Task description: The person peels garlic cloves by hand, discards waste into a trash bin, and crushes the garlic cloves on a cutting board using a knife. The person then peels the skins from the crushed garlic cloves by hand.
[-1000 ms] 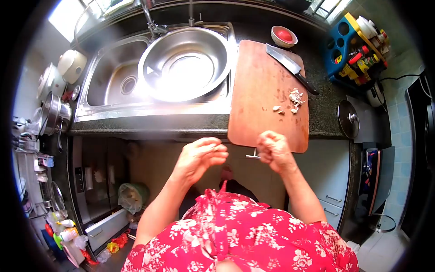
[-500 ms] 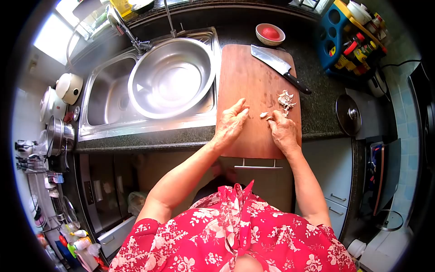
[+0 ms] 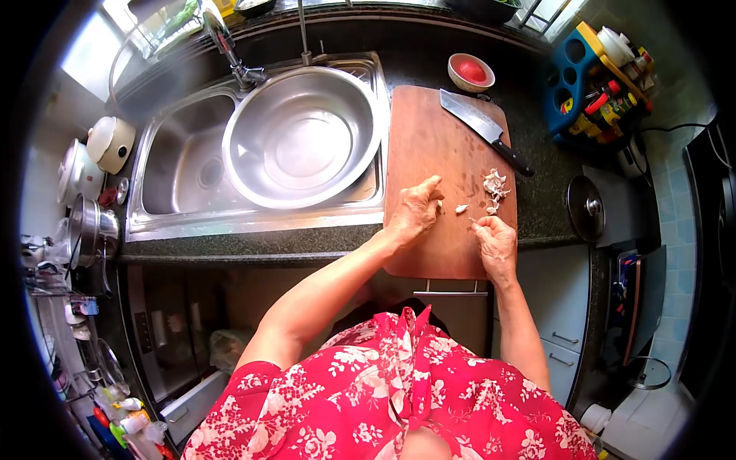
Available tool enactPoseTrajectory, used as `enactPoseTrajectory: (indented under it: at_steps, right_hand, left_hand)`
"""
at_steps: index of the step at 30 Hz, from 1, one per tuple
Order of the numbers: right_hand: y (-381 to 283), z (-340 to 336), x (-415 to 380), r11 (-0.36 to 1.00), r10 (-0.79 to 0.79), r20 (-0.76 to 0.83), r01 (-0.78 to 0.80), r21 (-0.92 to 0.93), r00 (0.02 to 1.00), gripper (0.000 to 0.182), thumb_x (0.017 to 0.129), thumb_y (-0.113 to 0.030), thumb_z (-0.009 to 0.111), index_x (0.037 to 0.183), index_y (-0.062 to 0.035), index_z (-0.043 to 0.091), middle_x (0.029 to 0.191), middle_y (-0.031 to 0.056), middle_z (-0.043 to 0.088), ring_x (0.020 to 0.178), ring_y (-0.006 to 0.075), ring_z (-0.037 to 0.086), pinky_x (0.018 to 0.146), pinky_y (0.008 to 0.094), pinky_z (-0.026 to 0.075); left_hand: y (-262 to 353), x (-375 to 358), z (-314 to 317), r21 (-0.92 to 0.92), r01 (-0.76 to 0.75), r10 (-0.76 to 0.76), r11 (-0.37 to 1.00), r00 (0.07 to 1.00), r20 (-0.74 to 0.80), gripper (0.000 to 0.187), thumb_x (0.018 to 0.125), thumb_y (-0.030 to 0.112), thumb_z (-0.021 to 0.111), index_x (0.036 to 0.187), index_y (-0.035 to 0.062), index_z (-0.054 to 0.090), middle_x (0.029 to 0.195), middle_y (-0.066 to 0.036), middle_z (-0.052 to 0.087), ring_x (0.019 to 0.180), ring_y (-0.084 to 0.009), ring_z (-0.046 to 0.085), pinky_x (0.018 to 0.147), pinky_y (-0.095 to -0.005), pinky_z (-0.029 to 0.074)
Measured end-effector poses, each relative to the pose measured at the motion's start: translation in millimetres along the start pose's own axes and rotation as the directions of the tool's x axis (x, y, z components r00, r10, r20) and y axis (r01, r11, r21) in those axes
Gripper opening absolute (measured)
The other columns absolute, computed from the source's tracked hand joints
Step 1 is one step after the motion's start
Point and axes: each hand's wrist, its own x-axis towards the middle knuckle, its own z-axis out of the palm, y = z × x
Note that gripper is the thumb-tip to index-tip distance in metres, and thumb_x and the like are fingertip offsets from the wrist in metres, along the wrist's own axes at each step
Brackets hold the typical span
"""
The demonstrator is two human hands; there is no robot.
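On the wooden cutting board (image 3: 429, 146), my left hand (image 3: 415, 208) is curled over the near left part, a pale garlic clove (image 3: 439, 205) just showing at its fingertips. My right hand (image 3: 497, 244) pinches a thin pale scrap, apparently garlic skin (image 3: 471, 220), over the board's near right edge. A loose garlic clove (image 3: 461, 208) lies between the hands. Beyond my right hand sits a small pile of garlic skins (image 3: 494, 184), with some pieces nearer my fingers. A kitchen knife (image 3: 484, 129) with a black handle lies across the board's far right corner, touched by neither hand.
Left of the board, a large steel basin (image 3: 238, 165) rests over the double sink (image 3: 165, 161), near the tap (image 3: 249, 75). Behind the board stands a bowl (image 3: 471, 73) with something red inside. A blue rack (image 3: 563, 84) with bottles and a pot lid (image 3: 586, 208) are at right.
My right hand has drawn back towards me from the cloves and skins, still pinching. My left hand has turned and curled, with a clove now showing at its fingertips. The whole view has shifted slightly.
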Motion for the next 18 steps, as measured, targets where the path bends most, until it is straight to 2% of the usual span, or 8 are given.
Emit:
enactPoseTrajectory:
  at_steps: [1,3,6,8,11,14,15,18]
  right_hand:
    - [-6.4,1.3,-1.6,1.0,-0.002,0.005,0.002,-0.006,1.0,0.007,0.082,-0.003,0.057,0.076,-0.001,0.053,0.055,-0.0072,0.044,0.043,0.0025,0.033,0.039,0.0195,0.024]
    - [-28.6,6.8,-4.8,0.907,0.244,0.126,-0.273,0.322,0.961,0.006,0.083,-0.006,0.058,0.079,-0.0034,0.055,0.054,-0.0058,0.041,0.041,0.0024,0.032,0.037,0.019,0.024]
    - [-45.8,11.1,-1.4,0.828,0.297,0.297,-0.4,0.393,0.907,0.006,0.085,-0.01,0.056,0.08,-0.0053,0.055,0.052,-0.0054,0.038,0.039,0.0027,0.031,0.034,0.0186,0.024]
    - [-52.2,15.3,4.2,0.815,0.265,0.402,-0.427,0.393,0.877,0.008,0.087,-0.012,0.053,0.082,-0.0051,0.054,0.051,-0.0048,0.037,0.037,0.0037,0.03,0.034,0.0188,0.024]
    - [-59.4,15.8,14.7,0.774,0.325,0.605,-0.572,0.272,0.727,0.007,0.088,-0.013,0.051,0.085,-0.0065,0.052,0.052,-0.0067,0.037,0.038,0.002,0.03,0.034,0.0177,0.022]
    - [-61.4,13.2,16.2,0.839,0.334,0.568,-0.512,0.186,0.753,0.008,0.087,-0.013,0.053,0.083,-0.0067,0.055,0.052,-0.0084,0.038,0.038,0.001,0.032,0.033,0.0159,0.023]
    - [-64.3,10.5,14.2,0.877,0.288,0.585,-0.454,0.158,0.759,0.009,0.087,-0.014,0.053,0.083,-0.0059,0.055,0.05,-0.0073,0.037,0.036,0.0014,0.032,0.032,0.0163,0.023]
    - [-58.2,5.1,18.5,0.938,0.174,0.563,-0.309,0.154,0.808,0.015,0.088,-0.016,0.052,0.081,-0.0036,0.052,0.048,-0.0043,0.037,0.036,0.0025,0.032,0.03,0.017,0.022]
  left_hand:
    - [0.3,0.8,0.7,-0.042,0.012,-0.013,0.999,1.0,-0.012,0.038,0.079,0.002,0.055,0.117,-0.0008,0.05,0.093,-0.013,0.065,0.076,-0.016,0.063,0.068,-0.0254,0.05]
    - [1.6,0.5,-3.0,-0.082,0.024,-0.027,0.996,0.999,-0.035,0.036,0.079,0.003,0.056,0.115,-0.0004,0.052,0.092,-0.013,0.065,0.077,-0.0169,0.064,0.068,-0.026,0.05]
    - [8.8,-11.6,-14.2,-0.137,0.025,-0.038,0.99,0.995,-0.091,0.031,0.081,0.005,0.057,0.111,-0.0001,0.055,0.085,-0.01,0.065,0.072,-0.0132,0.062,0.063,-0.024,0.05]
    - [14.1,-20.7,-18.7,-0.541,0.314,-0.242,0.78,0.949,0.203,0.023,0.079,0.004,0.06,0.101,-0.0021,0.06,0.075,-0.01,0.063,0.061,-0.0102,0.059,0.051,-0.023,0.048]
    - [24.9,-26.7,-13.4,-0.52,0.375,-0.266,0.767,0.924,0.274,0.021,0.08,0.01,0.06,0.098,-0.0014,0.062,0.074,-0.007,0.062,0.058,-0.0082,0.056,0.05,-0.022,0.047]
    - [34.9,-33.8,-3.3,-0.509,0.333,-0.307,0.794,0.942,0.138,0.012,0.079,0.008,0.06,0.085,-0.0024,0.064,0.067,-0.006,0.059,0.055,-0.0078,0.053,0.048,-0.024,0.045]
    - [34.4,-37.2,5.4,-0.496,0.193,-0.218,0.846,0.976,0.007,0.01,0.078,0.007,0.06,0.081,-0.003,0.063,0.063,-0.006,0.058,0.052,-0.0081,0.053,0.045,-0.0233,0.044]
    - [40.2,-35.6,16.1,-0.62,0.205,-0.281,0.758,0.959,-0.026,0.011,0.076,0.005,0.059,0.071,-0.0044,0.059,0.055,-0.008,0.056,0.044,-0.0101,0.052,0.036,-0.0225,0.041]
